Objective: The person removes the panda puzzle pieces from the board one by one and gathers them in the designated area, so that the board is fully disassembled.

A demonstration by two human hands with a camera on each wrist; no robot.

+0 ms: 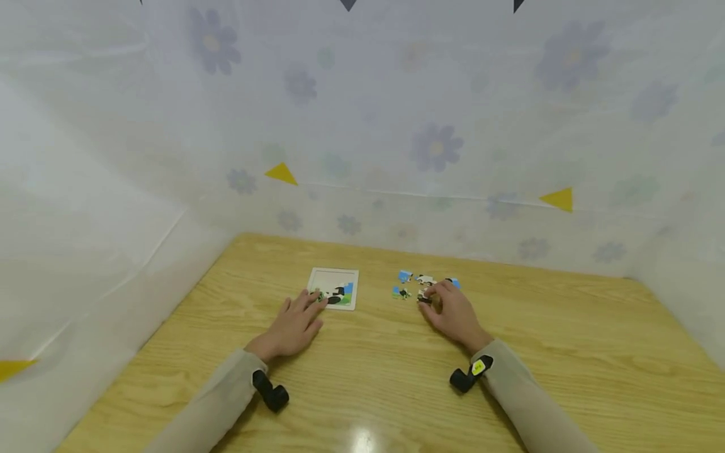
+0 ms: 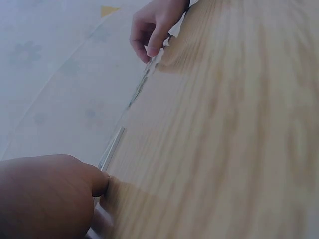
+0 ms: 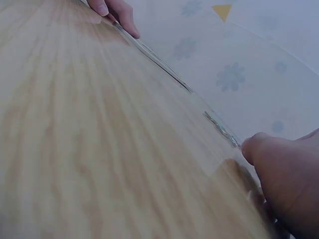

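A white puzzle board (image 1: 334, 280) with a few pieces fitted along its near edge lies on the wooden table (image 1: 374, 371). My left hand (image 1: 310, 304) rests flat beside it, straight fingers touching its near left corner. In the left wrist view the left hand (image 2: 50, 199) fills the bottom left by the board's edge (image 2: 113, 145). Several loose puzzle pieces (image 1: 409, 284) lie to the right of the board. My right hand (image 1: 435, 297) is at that pile, fingers curled, pinching a puzzle piece (image 1: 423, 297). The right wrist view shows the right hand (image 3: 286, 179) next to the loose pieces (image 3: 222, 129).
A pale flowered sheet (image 1: 436, 148) with yellow triangles walls the table at the back and on both sides. Bare wood runs in front of both hands and out to the right. A black wrist camera (image 1: 270, 391) sits on each sleeve.
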